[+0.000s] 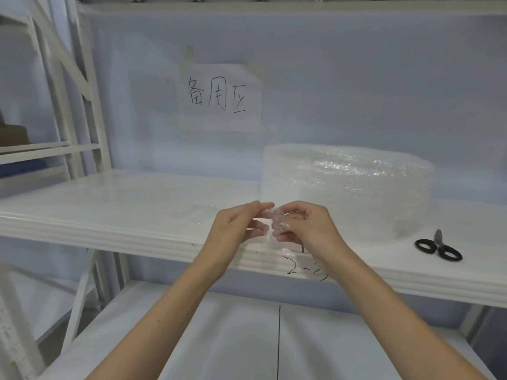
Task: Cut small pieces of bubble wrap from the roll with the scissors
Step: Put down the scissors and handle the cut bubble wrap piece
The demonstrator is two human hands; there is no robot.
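A big roll of clear bubble wrap (354, 185) stands on the white shelf (109, 204), right of centre. In front of it, over the shelf's front edge, my left hand (236, 229) and my right hand (307, 226) meet and both pinch a small crumpled piece of bubble wrap (278, 223) between their fingertips. Black-handled scissors (439, 246) lie shut on the shelf to the right of the roll, apart from both hands. Another small clear piece (201, 212) seems to lie flat on the shelf left of my hands, but it is faint.
A paper sign with handwritten characters (219, 97) is taped to the back wall. White shelf uprights and braces (79, 105) stand at the left. A lower shelf (233, 338) lies under my forearms. Handwriting marks the shelf's front edge (304, 270).
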